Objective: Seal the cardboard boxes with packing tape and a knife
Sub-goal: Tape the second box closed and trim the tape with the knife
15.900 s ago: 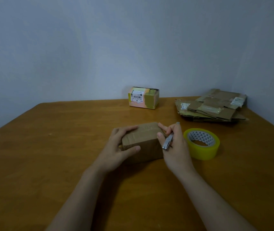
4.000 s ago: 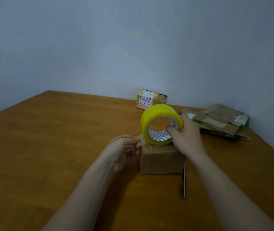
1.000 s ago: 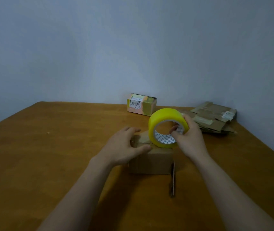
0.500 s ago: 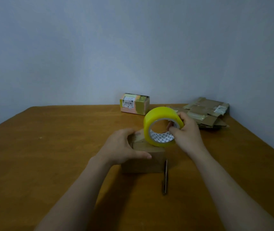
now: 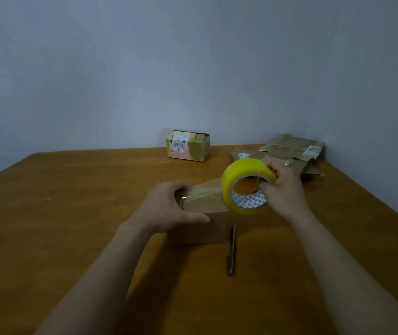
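Wooden table [image 5: 72, 213] holds our small brown cardboard box [image 5: 207, 228]. Our left hand [image 5: 166, 209] clamps its left end, fingers curled over the far edge, thumb along the near one. Our right hand [image 5: 282, 192] grips the yellow packing-tape roll [image 5: 243, 172] at the right end, clear strip [image 5: 202, 192] stretched across the top. Slim metal knife [image 5: 231, 250] lies just right of it.

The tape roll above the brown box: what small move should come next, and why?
Probably draw the tape roll down past the right edge of the box. The strip spans the box top from the left grip, which pins its end, to the roll in the right grip, yet it seems to slant up, not flat. The knife waits on the table beside the box.
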